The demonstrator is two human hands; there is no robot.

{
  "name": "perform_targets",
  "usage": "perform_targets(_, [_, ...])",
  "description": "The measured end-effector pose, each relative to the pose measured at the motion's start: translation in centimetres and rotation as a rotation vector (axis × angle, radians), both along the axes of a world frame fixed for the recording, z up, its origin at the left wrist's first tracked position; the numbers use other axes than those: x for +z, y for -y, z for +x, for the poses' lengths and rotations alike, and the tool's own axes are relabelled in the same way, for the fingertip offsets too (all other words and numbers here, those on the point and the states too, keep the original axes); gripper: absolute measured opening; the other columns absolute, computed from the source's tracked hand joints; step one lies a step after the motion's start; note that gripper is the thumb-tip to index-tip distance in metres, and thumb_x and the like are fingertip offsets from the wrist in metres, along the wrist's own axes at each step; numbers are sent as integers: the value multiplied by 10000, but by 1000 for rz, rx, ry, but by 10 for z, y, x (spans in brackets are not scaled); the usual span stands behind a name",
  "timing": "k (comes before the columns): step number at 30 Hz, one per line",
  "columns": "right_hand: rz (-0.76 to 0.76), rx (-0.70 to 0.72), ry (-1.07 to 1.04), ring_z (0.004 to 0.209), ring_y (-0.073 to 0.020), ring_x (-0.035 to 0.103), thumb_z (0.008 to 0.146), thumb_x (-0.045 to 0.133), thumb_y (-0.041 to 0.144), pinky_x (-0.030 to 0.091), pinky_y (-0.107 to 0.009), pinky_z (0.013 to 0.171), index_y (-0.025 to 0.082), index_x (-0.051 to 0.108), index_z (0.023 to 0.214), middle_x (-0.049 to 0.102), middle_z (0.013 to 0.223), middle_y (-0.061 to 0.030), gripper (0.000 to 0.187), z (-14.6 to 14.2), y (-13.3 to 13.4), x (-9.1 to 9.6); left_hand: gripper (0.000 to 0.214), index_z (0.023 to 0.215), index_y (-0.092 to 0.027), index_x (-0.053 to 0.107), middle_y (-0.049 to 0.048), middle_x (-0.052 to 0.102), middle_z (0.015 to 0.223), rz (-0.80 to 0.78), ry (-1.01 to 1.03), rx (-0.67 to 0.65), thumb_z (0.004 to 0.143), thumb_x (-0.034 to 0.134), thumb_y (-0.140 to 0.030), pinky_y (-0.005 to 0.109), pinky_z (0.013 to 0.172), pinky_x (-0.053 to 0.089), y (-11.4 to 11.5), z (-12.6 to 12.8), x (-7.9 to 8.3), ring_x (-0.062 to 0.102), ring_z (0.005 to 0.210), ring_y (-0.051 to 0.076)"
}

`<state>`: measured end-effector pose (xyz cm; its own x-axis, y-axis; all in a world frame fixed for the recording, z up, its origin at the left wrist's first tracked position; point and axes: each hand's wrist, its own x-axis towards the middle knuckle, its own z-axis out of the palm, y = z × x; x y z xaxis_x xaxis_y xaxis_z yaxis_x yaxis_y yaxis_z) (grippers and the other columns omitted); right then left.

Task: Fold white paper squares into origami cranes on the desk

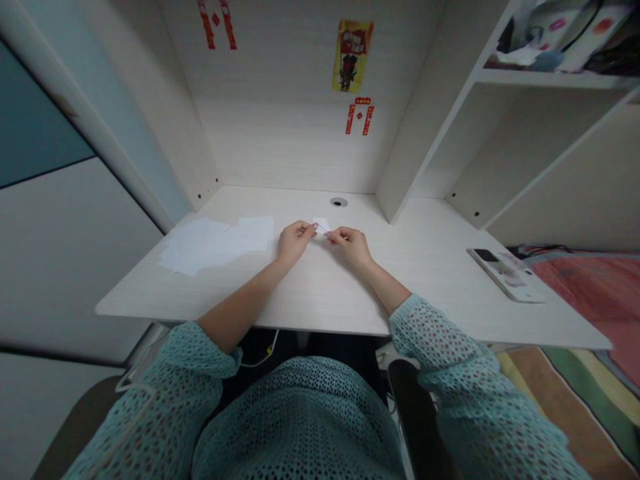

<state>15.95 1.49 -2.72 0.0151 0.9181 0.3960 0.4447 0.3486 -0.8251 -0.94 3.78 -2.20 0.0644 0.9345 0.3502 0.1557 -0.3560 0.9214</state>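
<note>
**A small white paper (pixel 323 223) at mid-frame, a hand on either side**

From where I stand, what matters is how the paper sits between the fingers: just right of the left hand (pixel 294 240) and just up and left of the right hand (pixel 353 245). Neither hand is clearly nearer. Both seem to have thumb and finger pinched at its edges. A thin line (pixel 322 227) slants down to the right from one pinch to the other; whether it's a crease or something separate, I can't tell. The paper's own long axis isn't clear either. All this is over the bench (pixel 320 293), with white sheets (pixel 210 243) lying well apart, left of centre.

As for writing, a yellow-and-red sticker (pixel 353 55) at upper centre carries pale characters, too small to read. Red strips (pixel 216 19) at upper left and a red sticker set (pixel 359 116) below the yellow one are no clearer. On the phone (pixel 505 277) at right, no brand is legible.
</note>
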Motion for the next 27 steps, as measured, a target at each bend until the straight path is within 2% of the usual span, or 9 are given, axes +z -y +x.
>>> perform_targets(5, [40,-20,179,532,-119,480,748,597,517,324,-254,547,192,675,665,641,608,-12,345,9,1,6,303,736,-170,632,47,673,739,-81,-4,-36,713,617,-472,246,638,451,1,0,1,615,728,159])
perform_targets(8, [75,-14,212,553,-128,498,757,587,523,342,-261,561,204,681,686,646,635,-22,341,7,6,9,311,796,-171,638,49,676,761,-128,32,-50,712,619,-470,242,617,451,4,0,5,627,747,165])
perform_targets(14, [132,-54,84,619,-148,539,682,673,505,407,-282,613,225,702,905,671,731,-37,359,-1,11,8,348,828,-158,625,78,692,844,-206,85,-84,698,637,-480,235,586,446,9,0,11,653,772,181])
perform_targets(19, [78,-41,-97,603,-146,552,704,642,493,406,-274,576,188,727,870,700,768,-63,357,1,2,3,318,805,-159,624,71,698,806,-211,90,-84,684,660,-451,233,596,448,9,1,11,662,777,188])
perform_targets(27, [-1,-9,-238,570,-136,545,758,549,532,419,-253,557,154,691,808,651,635,-41,407,0,-2,0,319,763,-157,618,75,701,796,-217,91,-109,673,673,-458,247,631,462,10,2,12,661,748,179])
